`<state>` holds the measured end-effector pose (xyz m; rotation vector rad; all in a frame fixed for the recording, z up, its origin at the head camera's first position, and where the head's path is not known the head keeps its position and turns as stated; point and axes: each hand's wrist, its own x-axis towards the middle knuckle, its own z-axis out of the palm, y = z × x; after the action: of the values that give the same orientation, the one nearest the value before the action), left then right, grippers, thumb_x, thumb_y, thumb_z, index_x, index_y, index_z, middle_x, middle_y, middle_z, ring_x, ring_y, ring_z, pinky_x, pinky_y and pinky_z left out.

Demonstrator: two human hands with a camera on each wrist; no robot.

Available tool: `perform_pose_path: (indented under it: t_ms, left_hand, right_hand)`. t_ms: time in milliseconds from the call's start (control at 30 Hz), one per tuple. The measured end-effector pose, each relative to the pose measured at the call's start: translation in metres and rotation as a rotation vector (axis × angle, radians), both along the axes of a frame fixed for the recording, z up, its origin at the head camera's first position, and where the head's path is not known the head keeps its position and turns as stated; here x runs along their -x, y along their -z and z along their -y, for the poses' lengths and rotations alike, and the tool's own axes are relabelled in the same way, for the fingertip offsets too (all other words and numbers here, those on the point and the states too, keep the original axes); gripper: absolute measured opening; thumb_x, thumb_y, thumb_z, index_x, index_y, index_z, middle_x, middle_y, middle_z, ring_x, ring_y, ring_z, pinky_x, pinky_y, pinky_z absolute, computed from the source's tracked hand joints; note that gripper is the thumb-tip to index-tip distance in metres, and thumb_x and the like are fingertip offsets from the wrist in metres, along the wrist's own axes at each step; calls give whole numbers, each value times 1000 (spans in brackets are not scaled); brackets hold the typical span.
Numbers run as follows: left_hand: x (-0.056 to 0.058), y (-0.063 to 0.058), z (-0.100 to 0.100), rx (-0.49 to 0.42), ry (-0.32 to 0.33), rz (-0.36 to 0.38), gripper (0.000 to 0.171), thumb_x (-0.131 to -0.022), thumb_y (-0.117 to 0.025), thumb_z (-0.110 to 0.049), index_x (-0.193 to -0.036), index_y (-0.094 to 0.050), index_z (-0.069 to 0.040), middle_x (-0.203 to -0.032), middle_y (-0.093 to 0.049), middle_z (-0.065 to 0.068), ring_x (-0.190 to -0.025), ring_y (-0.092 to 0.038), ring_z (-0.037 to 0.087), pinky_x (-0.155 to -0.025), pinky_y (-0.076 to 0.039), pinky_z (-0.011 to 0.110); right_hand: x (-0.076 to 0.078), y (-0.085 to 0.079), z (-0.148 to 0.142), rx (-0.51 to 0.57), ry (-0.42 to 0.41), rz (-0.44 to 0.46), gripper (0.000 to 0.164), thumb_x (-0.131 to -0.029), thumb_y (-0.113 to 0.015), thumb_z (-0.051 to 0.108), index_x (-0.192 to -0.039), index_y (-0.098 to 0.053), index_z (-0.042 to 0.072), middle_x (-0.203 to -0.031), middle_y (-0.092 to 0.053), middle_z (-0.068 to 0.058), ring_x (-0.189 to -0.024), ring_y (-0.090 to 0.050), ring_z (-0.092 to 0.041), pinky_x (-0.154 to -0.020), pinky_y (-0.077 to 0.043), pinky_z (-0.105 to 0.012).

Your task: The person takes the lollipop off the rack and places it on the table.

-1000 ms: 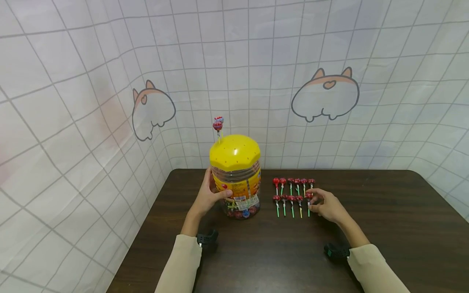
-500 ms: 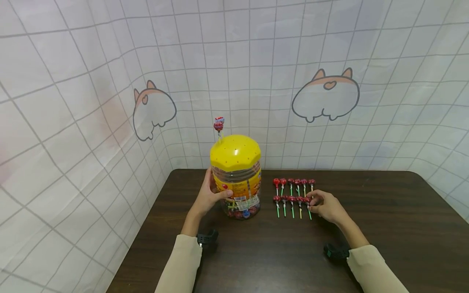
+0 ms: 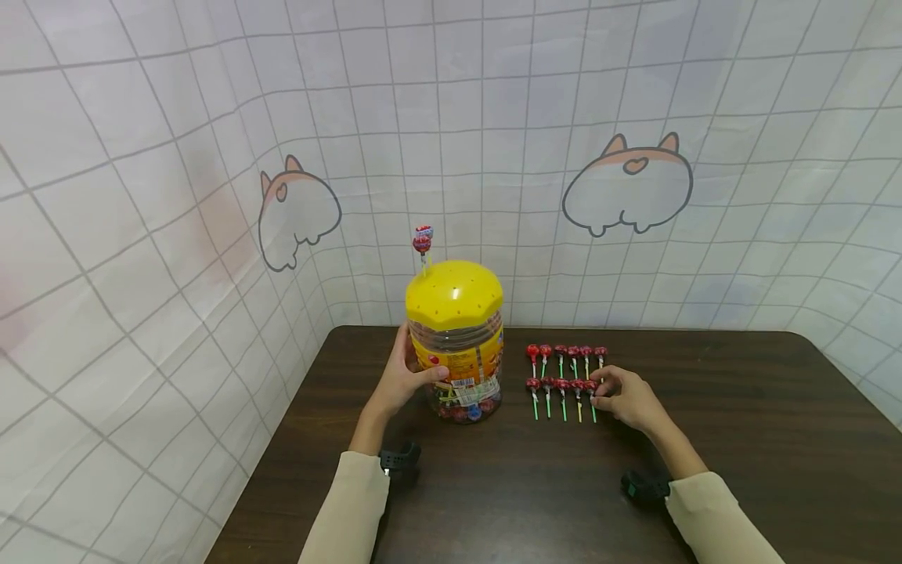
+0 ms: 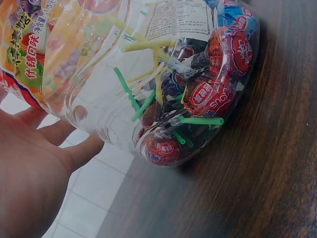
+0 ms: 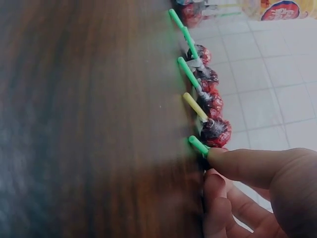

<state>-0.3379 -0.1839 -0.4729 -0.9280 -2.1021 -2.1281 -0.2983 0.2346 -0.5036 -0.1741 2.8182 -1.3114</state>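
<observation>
A clear plastic candy jar [image 3: 461, 364] with a yellow lid [image 3: 454, 294] stands on the table, left of centre. My left hand [image 3: 402, 380] grips its left side, thumb across the front label. Wrapped lollipops [image 4: 213, 94] with green and yellow sticks lie in its bottom. Two more lollipops [image 3: 422, 244] stick up from the lid. To the right, lollipops lie in two rows, heads toward the wall. My right hand [image 3: 630, 399] pinches the rightmost lollipop [image 3: 592, 387] of the front row between thumb and fingers. Its green stick [image 5: 199, 146] points toward me, and its head is partly hidden by the fingers.
The back row of lollipops [image 3: 560, 351] lies just behind the front row [image 3: 548, 384]. The dark wooden table [image 3: 507, 493] ends at a white gridded wall cloth [image 3: 493, 172] with cartoon drawings. A black strap sits on each wrist.
My right hand has shifted the end lollipop slightly left and toward me, close to its neighbour. Its stick tilted, then straightened somewhat. My left hand stays on the jar.
</observation>
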Motion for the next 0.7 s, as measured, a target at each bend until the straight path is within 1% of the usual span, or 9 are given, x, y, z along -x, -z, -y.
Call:
perform_pose_path:
  t_ms: [200,367,467,567,633,700]
  left_hand:
    - [1,0,0,-10,5,-3,95,-90,-79,-12,-160,-17,-33,-146,-48,7,-128,-59,22,-106,-54,42]
    - [0,-1,0,2,-6,2,94,-91,-79,-13,-159,-17,-33,-147,-48,6,-129,-58,22,-109,-52,44]
    - [-2,-1,1,4,-13,5,95,-90,-80,-15,-159,-18,-34,-146,-48,5,-128,-58,21,-108,-53,43]
    - [-2,-1,1,1,-12,7,95,-90,-80,-17,-159,-18,-34,-146,-49,6,-126,-59,22,-105,-55,41]
    - [-1,-1,1,-1,-10,11,94,-90,-80,-17,-159,-19,-34,-146,-49,6,-125,-60,22,-102,-56,40]
    - [0,-1,0,2,-9,13,94,-90,-80,-16,-159,-19,-34,-146,-49,7,-124,-60,23,-102,-56,39]
  right_hand:
    - [-1,-2,-3,39,-29,19,41,-95,-71,9,-133,-58,1,-101,-66,-14,-72,-59,-22,-61,-53,-35]
    - [-2,-11,-10,85,-107,16,46,-97,-70,11,-138,-54,-1,-104,-66,-17,-82,-65,-21,-69,-57,-36]
    - [-3,-21,-16,130,-173,4,50,-97,-70,13,-141,-51,-2,-107,-67,-19,-88,-67,-19,-73,-58,-36]
    - [-6,-34,-18,192,-226,-11,52,-98,-70,17,-142,-51,-2,-110,-66,-20,-91,-67,-17,-76,-58,-36]
    - [-9,-44,-16,230,-249,-26,50,-98,-71,19,-141,-52,2,-111,-66,-18,-92,-68,-17,-77,-59,-35]
    - [-12,-55,-12,263,-272,-57,47,-98,-70,20,-140,-54,5,-111,-66,-14,-91,-69,-21,-77,-60,-34]
